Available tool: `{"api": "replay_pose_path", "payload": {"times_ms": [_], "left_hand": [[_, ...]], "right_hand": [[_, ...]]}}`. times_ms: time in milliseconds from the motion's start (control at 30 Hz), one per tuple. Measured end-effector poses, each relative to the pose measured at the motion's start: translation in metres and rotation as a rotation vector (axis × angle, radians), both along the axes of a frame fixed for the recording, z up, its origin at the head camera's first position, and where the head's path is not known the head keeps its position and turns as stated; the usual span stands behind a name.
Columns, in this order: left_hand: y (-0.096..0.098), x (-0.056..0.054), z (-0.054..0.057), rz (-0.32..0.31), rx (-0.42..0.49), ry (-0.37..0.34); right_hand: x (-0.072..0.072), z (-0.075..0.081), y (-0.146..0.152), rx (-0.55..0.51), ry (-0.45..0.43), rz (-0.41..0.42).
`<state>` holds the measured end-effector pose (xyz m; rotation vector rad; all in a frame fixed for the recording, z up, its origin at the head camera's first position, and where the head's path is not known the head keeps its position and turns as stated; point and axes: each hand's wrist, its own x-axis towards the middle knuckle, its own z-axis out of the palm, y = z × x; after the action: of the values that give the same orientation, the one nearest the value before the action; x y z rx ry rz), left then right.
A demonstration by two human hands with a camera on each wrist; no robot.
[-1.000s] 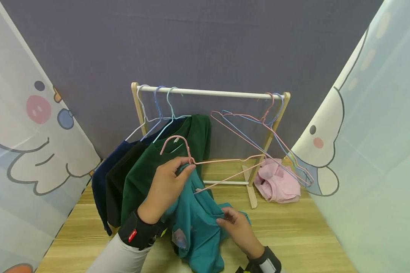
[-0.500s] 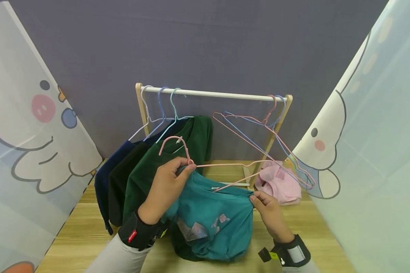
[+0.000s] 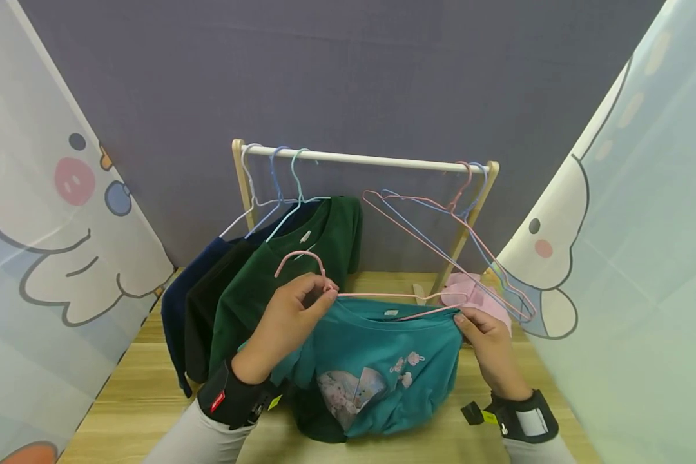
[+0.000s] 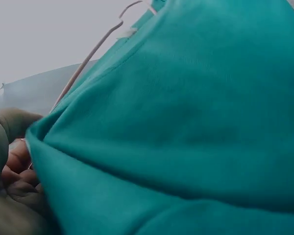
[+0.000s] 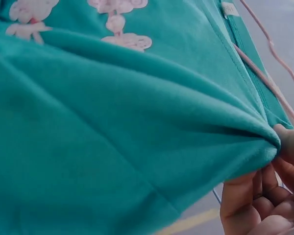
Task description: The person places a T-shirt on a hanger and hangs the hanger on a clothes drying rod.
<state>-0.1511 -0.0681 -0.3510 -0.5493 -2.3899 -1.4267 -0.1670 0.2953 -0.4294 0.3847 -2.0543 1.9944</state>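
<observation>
Dark grey cloth is hanging behind a small wooden clothes rack with a white rail. In front, above a light wood-grain table, a person's left hand is pinching a slim pink hanger below its hook with one edge of a teal printed shirt at the neckline, while the right hand is pinching the opposite edge.

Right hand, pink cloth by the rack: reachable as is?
Probably not without letting go: the right hand is pinching the teal shirt near its neckline. Otherwise likely: the pink cloth shows just beyond that hand, though two hanging hangers partly overlap it in view.
</observation>
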Motion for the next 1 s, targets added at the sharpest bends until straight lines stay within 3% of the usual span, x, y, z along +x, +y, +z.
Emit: {"api": "replay_pose_path", "payload": {"times_ms": [533,800,1000], "left_hand": [[-0.005,0.004,-0.012,-0.030,-0.180,0.086],[-0.004,0.003,-0.016,0.022,-0.200,0.121],[0.002,0.004,-0.019,-0.029,-0.278,0.087]], "right_hand": [[0.001,0.016,0.014,0.158,-0.033,-0.193],[0.004,0.025,0.019,0.303,0.043,-0.235],[0.005,0.027,0.020,0.533,0.170,-0.230]]}}
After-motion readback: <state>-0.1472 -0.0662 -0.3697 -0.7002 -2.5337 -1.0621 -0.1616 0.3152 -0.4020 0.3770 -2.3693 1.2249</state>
